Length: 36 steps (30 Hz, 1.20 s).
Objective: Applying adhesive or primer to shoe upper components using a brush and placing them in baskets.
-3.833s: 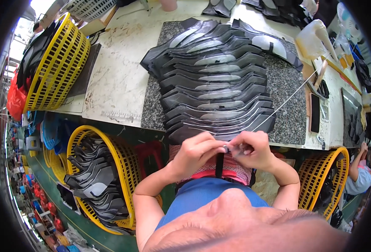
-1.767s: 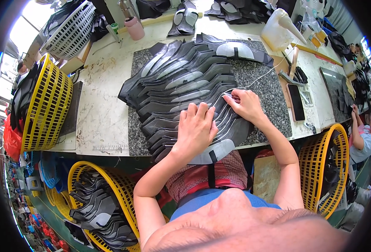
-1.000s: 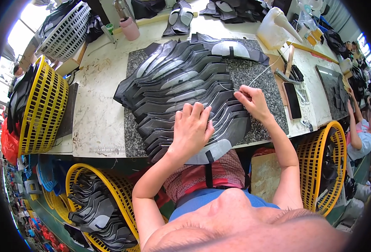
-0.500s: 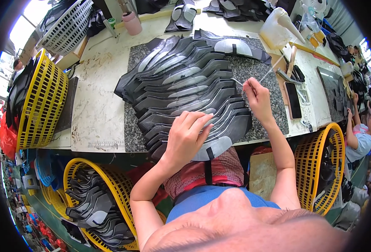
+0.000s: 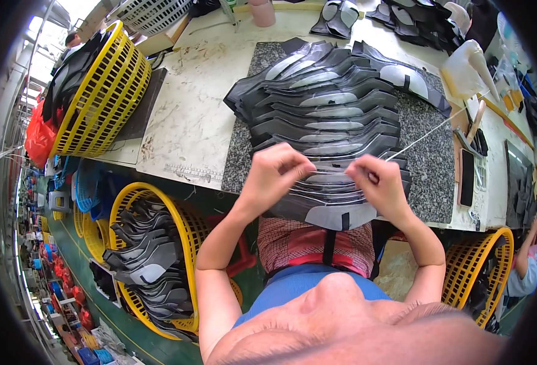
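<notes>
Dark grey shoe-upper pieces (image 5: 335, 126) with lighter grey curved patches lie overlapped in a long row on a speckled stone slab (image 5: 433, 146). Over the near end of the row, my left hand (image 5: 274, 176) pinches a thin white strip (image 5: 423, 135) with thumb and forefinger. My right hand (image 5: 383, 185) grips the strip too, a short way to the right. From there it runs up and right, past the slab's edge. The nearest upper piece (image 5: 341, 215), with a black mark on its light patch, overhangs the table edge at my lap.
Yellow baskets (image 5: 119, 210) of similar pieces stand below left, on the table's left (image 5: 107, 97) and at lower right (image 5: 463, 264). A phone (image 5: 466, 176), a wooden-handled tool (image 5: 476, 121) and a white plastic container (image 5: 466, 70) lie to the right. Another person's arm (image 5: 527, 246) shows far right.
My right hand has come left and nearer, bringing the strip across the pieces. My left hand has gone from resting on them to pinching the strip. The whole view has shifted.
</notes>
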Available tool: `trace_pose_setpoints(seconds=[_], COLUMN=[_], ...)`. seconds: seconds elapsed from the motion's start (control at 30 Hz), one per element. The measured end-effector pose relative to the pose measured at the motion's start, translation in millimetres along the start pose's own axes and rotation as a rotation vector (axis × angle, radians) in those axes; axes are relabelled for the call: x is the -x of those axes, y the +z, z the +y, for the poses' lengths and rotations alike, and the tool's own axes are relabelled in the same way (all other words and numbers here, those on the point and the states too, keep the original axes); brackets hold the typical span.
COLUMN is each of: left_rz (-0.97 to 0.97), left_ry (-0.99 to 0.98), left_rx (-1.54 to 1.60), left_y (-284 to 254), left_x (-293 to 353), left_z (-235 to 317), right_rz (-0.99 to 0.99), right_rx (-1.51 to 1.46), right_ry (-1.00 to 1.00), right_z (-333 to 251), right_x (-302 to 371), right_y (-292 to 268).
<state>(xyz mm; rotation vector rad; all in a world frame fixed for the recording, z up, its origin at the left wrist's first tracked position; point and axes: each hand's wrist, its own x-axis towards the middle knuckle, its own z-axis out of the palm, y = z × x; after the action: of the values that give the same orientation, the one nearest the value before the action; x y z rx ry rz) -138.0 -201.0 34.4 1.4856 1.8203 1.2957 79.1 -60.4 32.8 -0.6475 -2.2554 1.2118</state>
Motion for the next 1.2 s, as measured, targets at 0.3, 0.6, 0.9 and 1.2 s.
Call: trace_pose_setpoints(seconds=[0.3,0.6,0.9,1.2], left_rz=[0.175,0.27,-0.061,-0.085], left_ry=[-0.051,0.168,0.458,0.416], left_rx=[-0.454,-0.817,-0.787,-0.778], left_y=[-0.6,7.9,76.1,84.5], left_x=[-23.4,-36.6,-43.7,-52.8], left_z=[-35.2,-9.9,8.2,7.2], right_rz=[0.186,0.217,0.255,0.29], right_rx=[0.281,0.383,0.292,0.478], right_ry=[0.143,0.142,0.117,-0.043], right_z=[36.6,54.9,83.1,88.4], right_x=[-33.8,-41.5,-40.8,-54.3], right_y=[-4.5,-11.5,-43.6,-39.7])
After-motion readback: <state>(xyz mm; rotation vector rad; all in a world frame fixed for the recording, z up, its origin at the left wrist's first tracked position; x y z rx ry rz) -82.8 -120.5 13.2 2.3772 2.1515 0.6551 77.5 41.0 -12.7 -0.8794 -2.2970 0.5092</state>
